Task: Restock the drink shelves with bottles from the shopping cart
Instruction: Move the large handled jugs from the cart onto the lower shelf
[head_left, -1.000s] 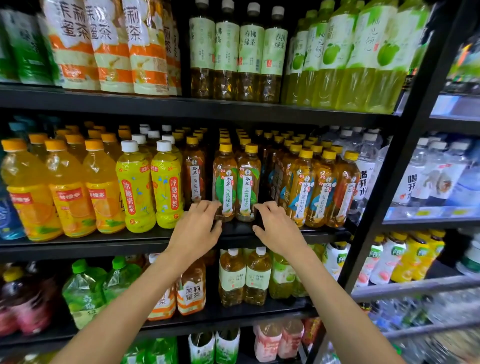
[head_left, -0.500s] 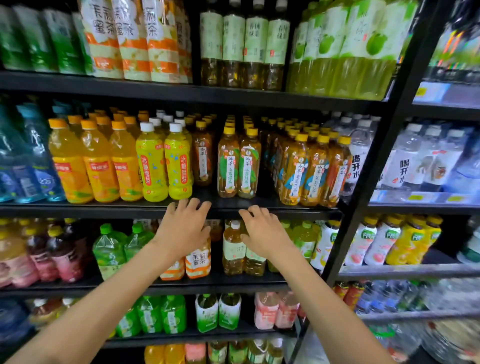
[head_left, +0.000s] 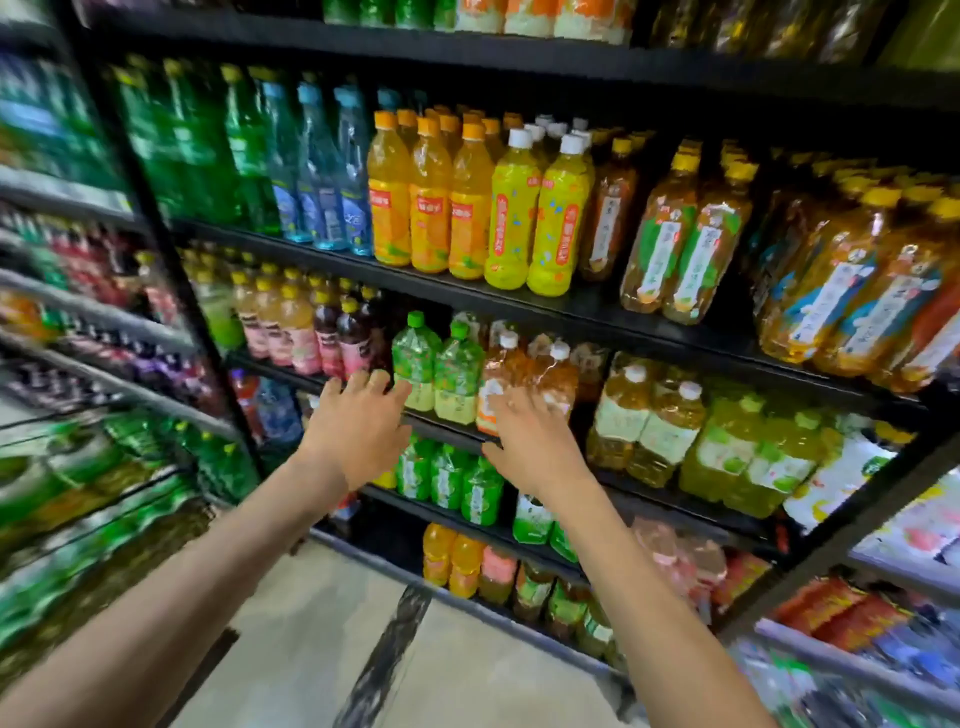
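**Hands down one shelf, view swung left**

Vs 0.5 s ago: cam panned left and tilted, so the rack now runs diagonally across the frame. Both hands have come off the lip under the amber tea row and sit in front of the next shelf down.

- left hand (head_left: 358, 431): fingers straight and spread, back of hand up, holding nothing. Tips are at the shelf lip (head_left: 447, 430), just left of the green-cap bottles (head_left: 415, 364). Contact w/ lip or bottle: can't tell, motion blur.
- right hand (head_left: 530, 449): also spread, empty. Tips overlap the lower label of the white-cap tea bottle (head_left: 501, 384) (orange label), which stands right beside the green-cap pair. Touching or just in front: can't tell.

Stock, all upright on shelves, none in hand:
- Shelf above, L to R: blue bottles (head_left: 317, 171), orange juice bottles (head_left: 389, 192), yellow bottles (head_left: 511, 213) w/ white caps, amber tea bottles (head_left: 660, 234) w/ green labels.
- Hands' shelf: dark red bottles (head_left: 337, 338) to the left, pale-label tea bottles (head_left: 649, 431) to the right.
- Shelf below: more green bottles (head_left: 447, 483), partly behind the hands.

Pale floor (head_left: 311, 623) below the forearms. Frame edges are heavily blurred and nothing there is readable.
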